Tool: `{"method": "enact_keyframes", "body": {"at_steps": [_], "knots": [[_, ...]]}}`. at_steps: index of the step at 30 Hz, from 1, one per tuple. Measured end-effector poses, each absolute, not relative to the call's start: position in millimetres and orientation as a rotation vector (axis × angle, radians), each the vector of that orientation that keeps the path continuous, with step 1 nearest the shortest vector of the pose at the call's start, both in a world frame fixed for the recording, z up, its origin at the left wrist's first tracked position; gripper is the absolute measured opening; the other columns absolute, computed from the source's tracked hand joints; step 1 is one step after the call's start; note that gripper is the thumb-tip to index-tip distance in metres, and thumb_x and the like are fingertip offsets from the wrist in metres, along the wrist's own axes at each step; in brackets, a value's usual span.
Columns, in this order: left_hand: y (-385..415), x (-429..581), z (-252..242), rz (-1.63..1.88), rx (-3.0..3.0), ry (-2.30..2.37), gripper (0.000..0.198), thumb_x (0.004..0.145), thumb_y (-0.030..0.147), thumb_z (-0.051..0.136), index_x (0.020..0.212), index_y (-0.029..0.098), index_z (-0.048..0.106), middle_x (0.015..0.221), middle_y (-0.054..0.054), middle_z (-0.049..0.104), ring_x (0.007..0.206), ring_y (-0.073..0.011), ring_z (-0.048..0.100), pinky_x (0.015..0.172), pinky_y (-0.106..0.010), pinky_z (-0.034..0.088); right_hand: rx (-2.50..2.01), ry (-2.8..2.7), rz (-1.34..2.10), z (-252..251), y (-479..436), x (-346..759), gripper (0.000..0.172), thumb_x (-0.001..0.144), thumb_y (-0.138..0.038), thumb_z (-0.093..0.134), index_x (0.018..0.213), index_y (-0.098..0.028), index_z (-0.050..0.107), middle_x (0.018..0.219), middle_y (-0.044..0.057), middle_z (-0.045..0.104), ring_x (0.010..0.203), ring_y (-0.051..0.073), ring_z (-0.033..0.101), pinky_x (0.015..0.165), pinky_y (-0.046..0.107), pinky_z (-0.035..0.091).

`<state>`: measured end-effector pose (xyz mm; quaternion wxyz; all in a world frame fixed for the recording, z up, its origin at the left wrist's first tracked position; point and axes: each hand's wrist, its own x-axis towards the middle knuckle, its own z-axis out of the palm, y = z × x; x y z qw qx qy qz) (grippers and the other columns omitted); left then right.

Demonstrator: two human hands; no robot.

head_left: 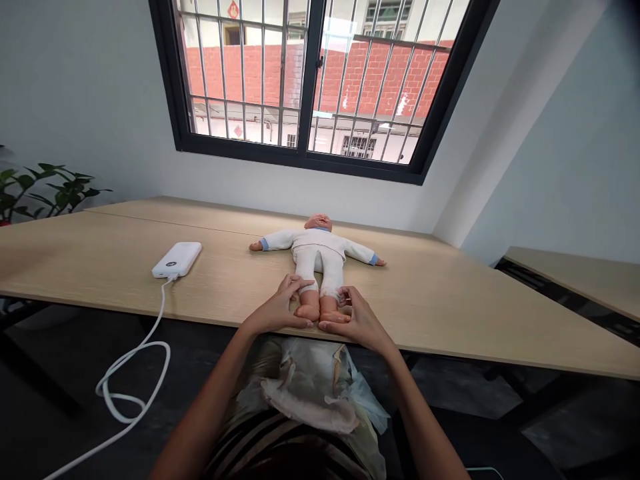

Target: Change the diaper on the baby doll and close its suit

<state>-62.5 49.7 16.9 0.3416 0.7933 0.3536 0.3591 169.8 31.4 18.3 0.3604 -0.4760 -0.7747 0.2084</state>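
A baby doll [319, 257] in a white top and white trousers lies on its back on the wooden table, head toward the window, arms spread wide. Blue cuffs show at its wrists and a blue collar at its neck. Its bare feet point toward me at the table's front edge. My left hand [280, 308] is curved around the doll's leg on the left, fingers at the trouser hem and thumb by the foot. Around the other leg curls my right hand [359, 319], fingertips at that hem and thumb against the foot.
A white power bank [177, 259] lies on the table [450, 300] to the left, its white cable [163, 300] hanging over the front edge. Crumpled whitish cloth or plastic [310, 387] rests on my lap. A leafy plant [60, 190] stands far left. Behind is a barred window [305, 159].
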Motion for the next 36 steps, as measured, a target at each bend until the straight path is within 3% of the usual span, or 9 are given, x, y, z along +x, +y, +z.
{"method": "enact_keyframes", "body": {"at_steps": [9, 15, 19, 26, 33, 36], "knots": [[53, -65, 13, 0.94, 2.104, 0.906, 0.075, 0.069, 0.035, 0.079, 0.137, 0.028, 0.046, 0.126, -0.006, 0.035, 0.117, -0.0215, 0.044, 0.108, -0.037, 0.038, -1.141, -1.883, 0.567, 5, 37, 170, 0.079, 0.06, -0.051, 0.083, 0.118, -0.022, 0.038, 0.119, 0.009, 0.043, 0.103, 0.022, 0.052, 0.087, 0.037, 0.051], [52, -63, 15, 0.883, 2.193, 0.877, 0.065, 0.074, 0.031, 0.075, 0.135, 0.033, 0.052, 0.121, -0.005, 0.034, 0.124, -0.0223, 0.038, 0.114, -0.039, 0.03, -1.137, -1.9, 0.497, 5, 38, 171, 0.07, 0.06, -0.053, 0.083, 0.108, -0.022, 0.042, 0.106, 0.006, 0.045, 0.096, 0.02, 0.052, 0.082, 0.035, 0.051], [53, -60, 14, 0.853, 2.242, 0.883, 0.065, 0.074, 0.024, 0.072, 0.136, 0.031, 0.053, 0.118, -0.006, 0.034, 0.123, -0.0233, 0.038, 0.115, -0.041, 0.029, -1.115, -1.915, 0.526, 8, 37, 171, 0.066, 0.062, -0.05, 0.083, 0.108, -0.022, 0.045, 0.111, 0.007, 0.048, 0.099, 0.021, 0.054, 0.084, 0.036, 0.051], [53, -52, 10, 0.821, 2.357, 0.986, 0.073, 0.07, 0.016, 0.067, 0.14, 0.027, 0.048, 0.125, -0.009, 0.03, 0.13, -0.0286, 0.032, 0.113, -0.043, 0.03, -1.115, -1.902, 0.572, 5, 42, 174, 0.078, 0.059, -0.05, 0.085, 0.119, -0.021, 0.045, 0.122, 0.01, 0.051, 0.106, 0.024, 0.057, 0.092, 0.041, 0.051], [50, -51, 13, 0.881, 2.333, 0.965, 0.067, 0.069, 0.014, 0.066, 0.134, 0.028, 0.053, 0.121, -0.007, 0.033, 0.123, -0.0247, 0.038, 0.109, -0.039, 0.036, -1.11, -1.9, 0.622, 5, 41, 175, 0.072, 0.063, -0.051, 0.082, 0.12, -0.023, 0.049, 0.127, 0.009, 0.048, 0.114, 0.024, 0.055, 0.094, 0.04, 0.051], [49, -51, 14, 0.896, 2.294, 0.963, 0.075, 0.068, 0.016, 0.067, 0.139, 0.026, 0.046, 0.12, -0.007, 0.034, 0.121, -0.025, 0.04, 0.108, -0.04, 0.037, -1.124, -1.891, 0.604, 6, 40, 175, 0.066, 0.066, -0.052, 0.08, 0.118, -0.023, 0.05, 0.127, 0.009, 0.046, 0.11, 0.023, 0.056, 0.093, 0.041, 0.052]]}}
